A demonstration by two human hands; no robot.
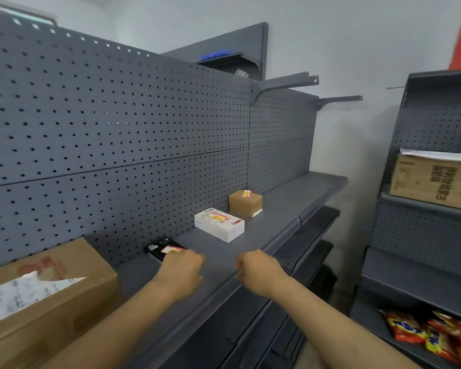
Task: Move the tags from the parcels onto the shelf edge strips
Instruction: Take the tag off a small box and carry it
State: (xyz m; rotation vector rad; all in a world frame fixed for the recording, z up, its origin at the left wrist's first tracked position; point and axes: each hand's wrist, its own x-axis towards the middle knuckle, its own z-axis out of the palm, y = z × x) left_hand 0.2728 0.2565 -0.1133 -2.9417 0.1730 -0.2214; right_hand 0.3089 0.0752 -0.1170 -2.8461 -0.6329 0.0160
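Note:
Three small parcels lie in a row on the grey shelf (282, 206): a black box (159, 247) with a red and yellow tag (172, 249), a white box (218, 227) with a red tag (218, 217), and a brown parcel (245, 203) with a small tag (246, 193). My left hand (181, 270) is curled at the black box's near end, fingers at its tag; whether it grips the tag is unclear. My right hand (258, 270) is a closed fist over the shelf's front edge strip (280, 239), with nothing visible in it.
A large cardboard box (45, 294) with a shipping label stands at the left of the shelf. Pegboard backs the shelf. A second rack at the right holds a carton (431, 179) and snack packets (431, 334). Lower shelves jut out below.

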